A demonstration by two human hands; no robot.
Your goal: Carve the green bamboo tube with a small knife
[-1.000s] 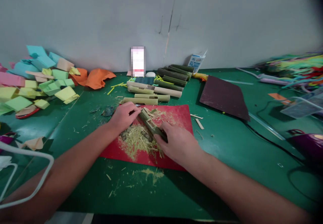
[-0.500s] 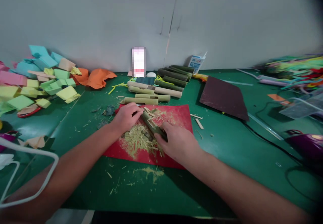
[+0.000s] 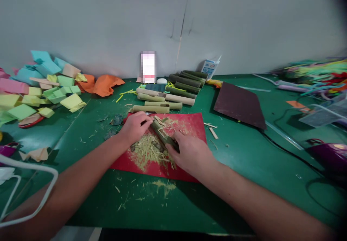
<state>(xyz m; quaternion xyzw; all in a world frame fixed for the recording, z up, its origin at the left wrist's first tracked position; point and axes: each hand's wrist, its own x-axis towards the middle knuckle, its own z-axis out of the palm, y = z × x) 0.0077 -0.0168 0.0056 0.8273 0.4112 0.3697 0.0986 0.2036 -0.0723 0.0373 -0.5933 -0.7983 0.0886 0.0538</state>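
A green bamboo tube (image 3: 161, 132) lies slanted across a red sheet (image 3: 195, 123). My right hand (image 3: 191, 152) is wrapped round its near end. Closed fingers of my left hand (image 3: 136, 126) pinch at the far end, where the fingertips are partly hidden. Pale bamboo shavings and sawdust (image 3: 146, 150) are heaped on the sheet beneath and left of the tube. Thin split strips lie along the tube's upper side.
Several bamboo tubes (image 3: 187, 83) lie behind the sheet, before a lit phone (image 3: 148, 67). Folded coloured paper (image 3: 48, 92) is piled left. A dark brown board (image 3: 240, 105), a cable and a purple tool (image 3: 330, 156) are at right. A white bent frame (image 3: 52, 176) stands near my left forearm.
Both hands keep almost the same place on the bamboo tube. The whole view has shifted very slightly; nothing has been picked up or let go.
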